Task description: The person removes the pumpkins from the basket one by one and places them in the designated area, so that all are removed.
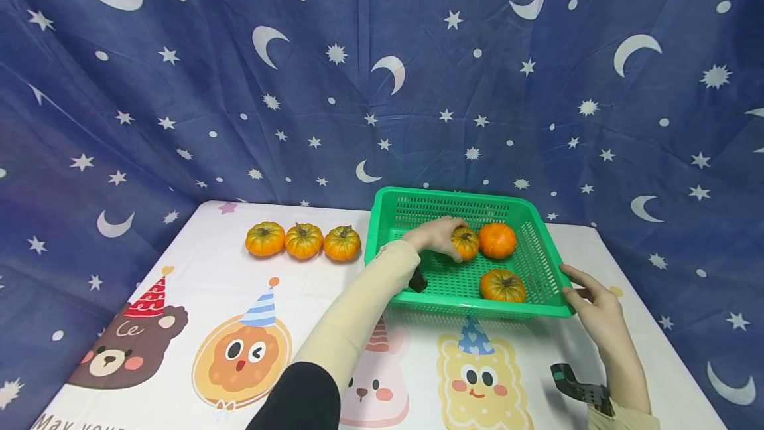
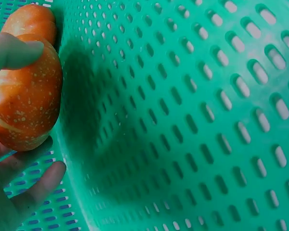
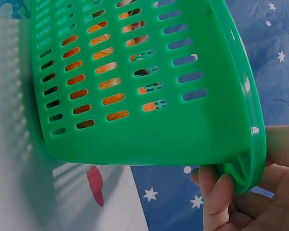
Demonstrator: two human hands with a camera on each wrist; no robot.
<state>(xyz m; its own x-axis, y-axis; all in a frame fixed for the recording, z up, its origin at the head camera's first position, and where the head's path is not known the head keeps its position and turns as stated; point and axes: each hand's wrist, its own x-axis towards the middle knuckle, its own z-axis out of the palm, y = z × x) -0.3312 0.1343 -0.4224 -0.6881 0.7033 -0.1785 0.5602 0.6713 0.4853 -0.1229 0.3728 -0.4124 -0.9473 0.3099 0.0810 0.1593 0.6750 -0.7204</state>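
Observation:
My left hand [image 1: 434, 236] reaches into a green slotted plastic basket [image 1: 459, 305] and grips a small orange-yellow pumpkin [image 1: 466, 245]. In the left wrist view, the thumb lies over the pumpkin [image 2: 29, 103] and fingers are below it. A more evenly orange pumpkin [image 1: 498, 241] sits just right of the held one. Nearer the basket's front wall is another pumpkin [image 1: 503, 286] with greenish streaks. My right hand [image 1: 599, 314] holds the basket's front right corner; in the right wrist view, thumb and fingers pinch its rim [image 3: 254, 144].
Left of the basket, three small pumpkins stand in a row: a left one [image 1: 265, 239], a middle one [image 1: 304, 241] and a right one [image 1: 342, 243]. The table has a white cloth [image 1: 310, 324] with cartoon figures. A blue star-and-moon curtain [image 1: 334, 85] hangs close behind.

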